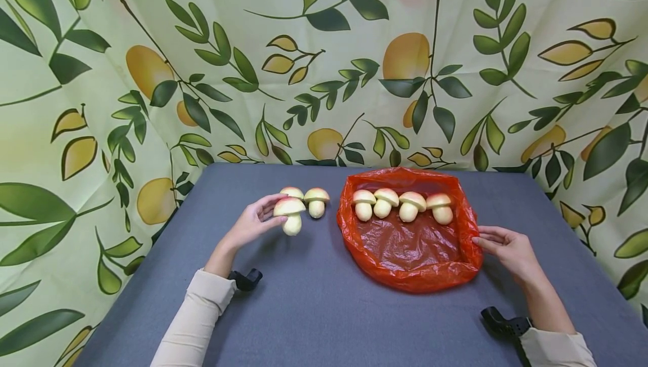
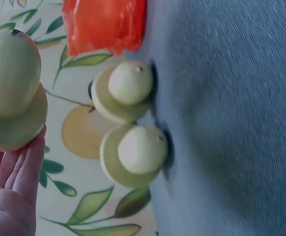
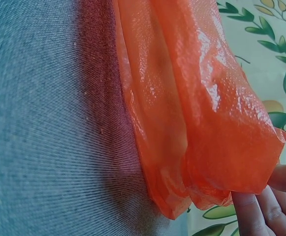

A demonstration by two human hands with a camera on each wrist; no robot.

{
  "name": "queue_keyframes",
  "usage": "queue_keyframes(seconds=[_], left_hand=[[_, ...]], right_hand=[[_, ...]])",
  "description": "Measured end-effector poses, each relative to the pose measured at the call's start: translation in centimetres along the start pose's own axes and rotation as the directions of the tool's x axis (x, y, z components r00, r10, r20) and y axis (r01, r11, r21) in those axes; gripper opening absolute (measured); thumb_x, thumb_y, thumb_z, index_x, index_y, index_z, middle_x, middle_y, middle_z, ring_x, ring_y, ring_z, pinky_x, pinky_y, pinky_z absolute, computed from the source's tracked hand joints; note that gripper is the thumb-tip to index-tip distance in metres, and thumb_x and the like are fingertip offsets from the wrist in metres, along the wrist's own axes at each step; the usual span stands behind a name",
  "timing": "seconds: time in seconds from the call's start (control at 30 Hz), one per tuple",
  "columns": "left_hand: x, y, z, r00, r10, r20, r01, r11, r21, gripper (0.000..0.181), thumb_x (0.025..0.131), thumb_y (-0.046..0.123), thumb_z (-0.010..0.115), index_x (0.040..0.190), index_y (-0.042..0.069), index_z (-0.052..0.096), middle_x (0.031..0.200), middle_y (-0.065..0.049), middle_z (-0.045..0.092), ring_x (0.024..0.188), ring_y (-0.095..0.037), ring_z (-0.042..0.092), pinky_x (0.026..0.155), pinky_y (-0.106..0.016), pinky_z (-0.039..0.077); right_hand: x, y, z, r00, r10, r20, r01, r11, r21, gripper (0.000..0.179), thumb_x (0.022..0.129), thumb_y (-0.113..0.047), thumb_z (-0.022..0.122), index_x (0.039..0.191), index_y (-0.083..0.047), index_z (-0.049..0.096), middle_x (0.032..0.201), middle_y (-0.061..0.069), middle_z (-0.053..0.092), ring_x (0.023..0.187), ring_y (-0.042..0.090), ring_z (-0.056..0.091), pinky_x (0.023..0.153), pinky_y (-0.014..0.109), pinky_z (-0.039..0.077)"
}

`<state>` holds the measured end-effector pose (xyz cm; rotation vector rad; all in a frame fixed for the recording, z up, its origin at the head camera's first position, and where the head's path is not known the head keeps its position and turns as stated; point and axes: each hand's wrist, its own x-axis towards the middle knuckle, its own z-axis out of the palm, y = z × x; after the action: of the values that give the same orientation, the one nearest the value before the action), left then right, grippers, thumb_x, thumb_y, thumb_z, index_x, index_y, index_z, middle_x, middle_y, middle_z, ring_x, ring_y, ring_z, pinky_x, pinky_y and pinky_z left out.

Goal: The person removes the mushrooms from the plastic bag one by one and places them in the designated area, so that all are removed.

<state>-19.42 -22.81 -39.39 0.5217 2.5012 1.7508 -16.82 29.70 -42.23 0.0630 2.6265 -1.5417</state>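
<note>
Mushroom (image 1: 290, 215), long axis near-vertical, cap up
Left grip (image 1: 255, 222) pinches it, stem down; right grip (image 1: 510, 250) pinches the bag (image 1: 405, 280).

Table (image 1: 314, 316): backed, and flanked at both sides, by the curtain (image 1: 324, 23).
Bag (image 1: 405, 281): set on the table, right of the loose pair.
Row of four mushrooms (image 1: 385, 204): laid in the bag, side by side along its far part.
Loose pair (image 1: 316, 204): placed on the table, left of the bag (its left mushroom is partly covered in the head view).
Lifted mushroom (image 1: 291, 218): held in the left hand (image 1: 255, 222), above the table, before the pair.
Right hand (image 1: 508, 249): placed at the bag's right edge, touching it.
</note>
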Motion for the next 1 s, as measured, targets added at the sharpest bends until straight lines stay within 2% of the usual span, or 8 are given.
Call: queue_keyframes(seconds=[0.17,0.33,0.5,0.73,1.0], left_hand=[[-0.1,-0.7,-0.9,1.000,-0.007,-0.019,0.007,1.000,0.000,0.055,0.088,0.005,0.066,0.138,-0.004,0.046,0.139,-0.028,0.049,0.109,0.014,0.053,0.097,-0.005,0.042],[-0.2,-1.4,-1.7,0.999,-0.019,-0.036,0.019,1.000,0.002,0.055,0.089,0.008,0.066,0.139,-0.003,0.045,0.141,-0.028,0.048,0.109,0.016,0.053,0.096,-0.003,0.042],[-0.1,-2.2,-2.5,0.999,-0.024,-0.042,0.025,1.000,0.008,0.054,0.090,0.009,0.065,0.139,-0.003,0.045,0.142,-0.028,0.047,0.109,0.017,0.053,0.095,-0.003,0.042],[0.1,-3.0,-3.6,0.995,-0.086,-0.052,0.088,0.995,0.039,0.054,0.091,0.012,0.066,0.140,0.001,0.046,0.145,-0.024,0.047,0.108,0.019,0.050,0.094,-0.001,0.040],[0.5,-3.8,-4.7,0.990,-0.129,-0.060,0.132,0.991,0.039,0.055,0.091,0.013,0.065,0.140,0.000,0.045,0.144,-0.025,0.047,0.104,0.019,0.051,0.091,-0.002,0.041]], right_hand=[[0.0,0.1,0.0,1.000,-0.007,-0.002,0.007,1.000,0.015,0.038,0.092,-0.026,0.065,0.116,0.003,0.063,0.077,-0.034,0.062,0.074,-0.011,0.062,0.068,0.015,0.056],[0.1,0.1,0.0,1.000,0.012,0.011,-0.012,1.000,0.001,0.052,0.093,-0.028,0.064,0.124,0.012,0.054,0.078,-0.034,0.061,0.075,-0.011,0.062,0.069,0.015,0.056],[0.0,0.1,0.0,1.000,0.014,0.014,-0.014,1.000,-0.002,0.053,0.093,-0.028,0.063,0.125,0.013,0.053,0.078,-0.034,0.062,0.075,-0.011,0.062,0.070,0.015,0.056],[0.0,0.1,0.0,1.000,0.009,0.016,-0.009,1.000,0.009,0.053,0.093,-0.027,0.064,0.125,0.014,0.053,0.079,-0.034,0.063,0.075,-0.011,0.063,0.070,0.015,0.056],[0.0,0.2,0.0,1.000,-0.003,0.005,0.003,1.000,-0.005,0.052,0.093,-0.027,0.064,0.124,0.014,0.054,0.079,-0.034,0.063,0.074,-0.011,0.062,0.069,0.014,0.056]])
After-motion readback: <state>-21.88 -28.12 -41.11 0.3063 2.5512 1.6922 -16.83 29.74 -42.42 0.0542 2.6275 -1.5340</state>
